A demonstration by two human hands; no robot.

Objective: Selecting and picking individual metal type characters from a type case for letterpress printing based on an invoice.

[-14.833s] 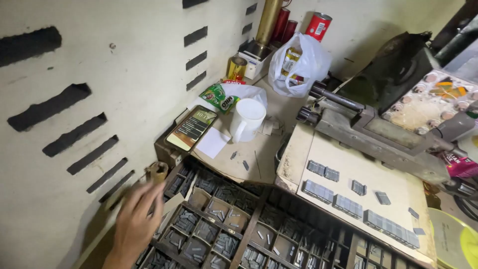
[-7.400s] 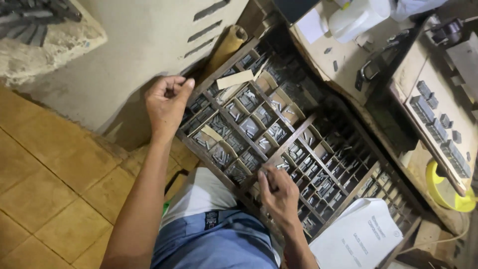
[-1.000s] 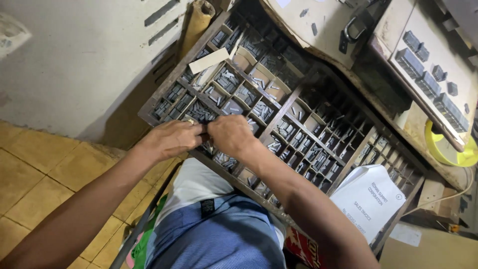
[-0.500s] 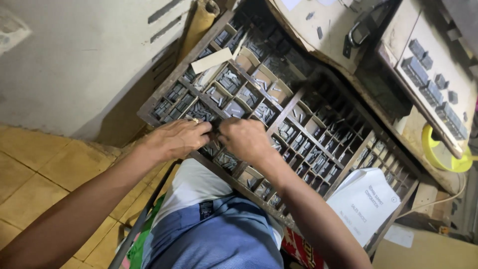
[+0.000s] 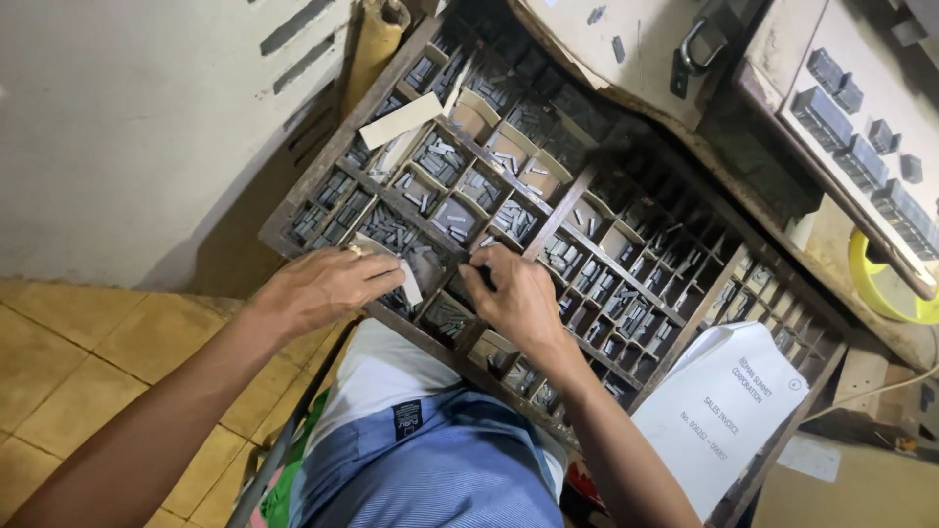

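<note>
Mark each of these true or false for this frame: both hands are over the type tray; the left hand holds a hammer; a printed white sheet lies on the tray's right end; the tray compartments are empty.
1. Both hands are over the compartment tray: true; the left hand and right hand rest at its near edge.
2. The left hand holds a hammer: false; it grips a small pale strip.
3. A printed white sheet lies on the tray's right end: true.
4. The compartments are empty: false; many hold small grey metal pieces.

Wooden type case (image 5: pixel 323 161) (many compartments) carries metal type (image 5: pixel 440 156) and paper slip (image 5: pixel 399 119).
</note>
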